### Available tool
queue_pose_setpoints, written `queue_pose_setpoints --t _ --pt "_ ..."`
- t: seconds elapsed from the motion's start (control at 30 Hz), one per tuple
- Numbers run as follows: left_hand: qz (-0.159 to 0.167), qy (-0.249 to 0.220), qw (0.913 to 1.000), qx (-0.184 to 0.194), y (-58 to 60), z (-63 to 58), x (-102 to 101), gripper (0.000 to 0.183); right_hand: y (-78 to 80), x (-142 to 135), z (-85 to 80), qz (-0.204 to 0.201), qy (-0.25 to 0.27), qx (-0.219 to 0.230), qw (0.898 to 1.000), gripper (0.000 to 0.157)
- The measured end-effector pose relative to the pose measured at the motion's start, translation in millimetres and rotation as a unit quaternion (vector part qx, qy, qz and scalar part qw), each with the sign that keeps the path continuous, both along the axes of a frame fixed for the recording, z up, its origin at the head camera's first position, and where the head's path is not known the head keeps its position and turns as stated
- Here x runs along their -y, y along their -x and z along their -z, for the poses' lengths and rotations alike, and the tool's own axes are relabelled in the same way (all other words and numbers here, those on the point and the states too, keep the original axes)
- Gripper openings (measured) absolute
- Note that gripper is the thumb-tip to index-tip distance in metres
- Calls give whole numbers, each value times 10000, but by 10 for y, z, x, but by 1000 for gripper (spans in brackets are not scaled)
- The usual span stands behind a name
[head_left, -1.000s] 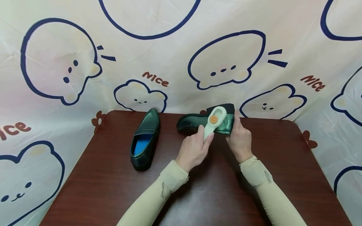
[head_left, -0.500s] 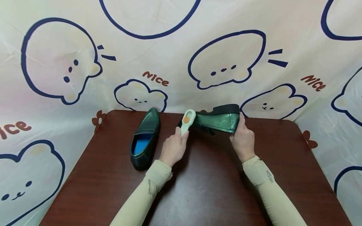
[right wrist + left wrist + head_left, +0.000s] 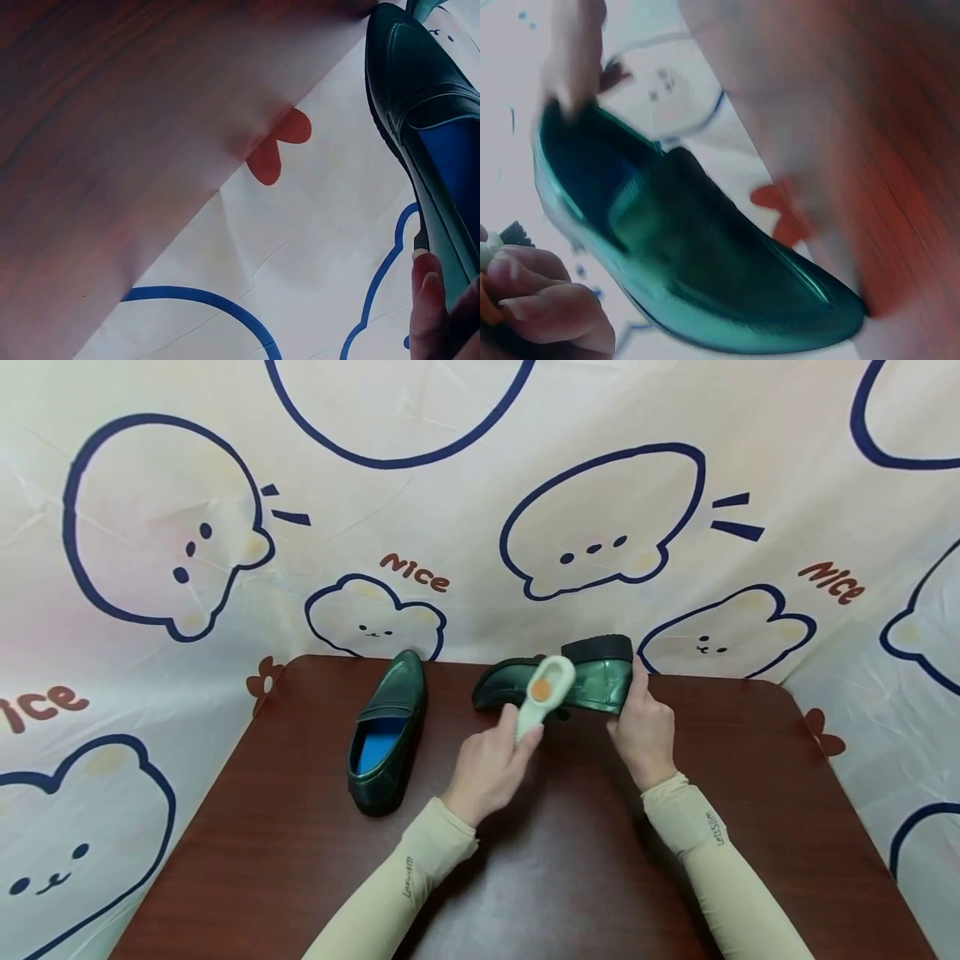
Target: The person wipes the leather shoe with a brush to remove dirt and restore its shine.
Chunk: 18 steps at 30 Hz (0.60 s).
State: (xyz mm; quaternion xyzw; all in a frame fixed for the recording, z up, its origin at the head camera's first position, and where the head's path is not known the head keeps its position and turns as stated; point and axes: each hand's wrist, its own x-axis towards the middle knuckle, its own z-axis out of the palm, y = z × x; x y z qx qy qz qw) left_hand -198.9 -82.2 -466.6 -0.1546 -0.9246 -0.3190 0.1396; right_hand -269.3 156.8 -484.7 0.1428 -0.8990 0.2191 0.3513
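Note:
In the head view my right hand (image 3: 647,735) grips the heel end of a dark green loafer (image 3: 600,685). The shoe is tipped on its side at the back of the table, its black heel up and its toe pointing left. My left hand (image 3: 487,772) holds a pale green brush (image 3: 531,717) with an orange button, its head overlapping the middle of the shoe. Dark bristles (image 3: 516,234) show beside the left fingers in the left wrist view. The right wrist view shows the right fingertips (image 3: 426,289) at the shoe's side. A second green loafer (image 3: 390,702) with a blue insole stands upright to the left.
The brown wooden table (image 3: 285,877) meets a pale cloth backdrop (image 3: 480,527) printed with cartoon bears right behind the shoes. The same cloth hangs along the left and right sides.
The left hand swept the brush left to the held loafer's toe, then back right to its middle. The right hand shifted slightly right with the loafer. The other loafer stayed put.

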Motion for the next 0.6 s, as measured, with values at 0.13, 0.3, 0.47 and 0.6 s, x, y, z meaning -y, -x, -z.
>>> queue_pose_setpoints --t 0.13,0.3,0.47,0.6 --pt "277 351 9989 -138 -29 57 -159 35 -7 21 -8 40 60 47 10000 83" --pt "-88 458 9988 135 14 174 -160 39 0 21 3 31 136 142 9998 82" --pt "-479 274 9973 494 50 250 -32 41 33 -45 41 87 148 261 9995 81" --pt "-830 208 9940 686 100 291 105 41 60 -89 67 106 149 314 9993 79"
